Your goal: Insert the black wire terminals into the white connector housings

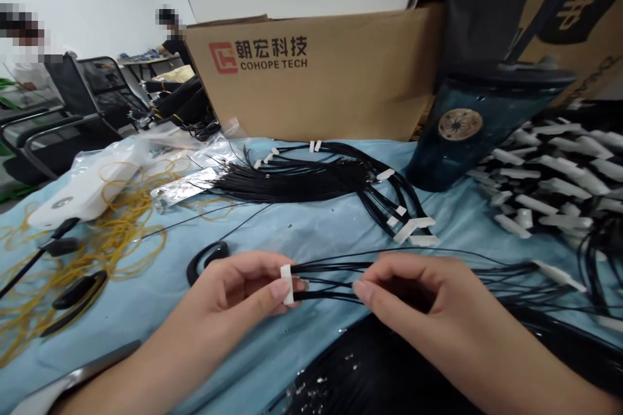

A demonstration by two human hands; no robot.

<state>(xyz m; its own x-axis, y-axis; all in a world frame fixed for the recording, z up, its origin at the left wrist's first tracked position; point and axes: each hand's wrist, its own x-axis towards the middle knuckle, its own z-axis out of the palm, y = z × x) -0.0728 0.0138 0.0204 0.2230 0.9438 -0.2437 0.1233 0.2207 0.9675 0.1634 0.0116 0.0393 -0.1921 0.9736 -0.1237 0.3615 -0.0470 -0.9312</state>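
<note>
Between the thumb and fingers of my left hand is a small white connector, held upright. Several thin black wires run out of it to the right. My right hand pinches wires of this harness a short way from the connector; its fingers are closed, and which wires it grips is partly hidden. The harness trails on behind the right hand to another white connector on the cloth. Beneath my right hand lies a thick bundle of loose black wires with shiny ends.
Blue cloth covers the table. Beyond my hands lies a bundle of black wires with white connectors. Yellow rubber bands spread at left. A dark blue tumbler and piled white connectors stand right. A cardboard box blocks the back.
</note>
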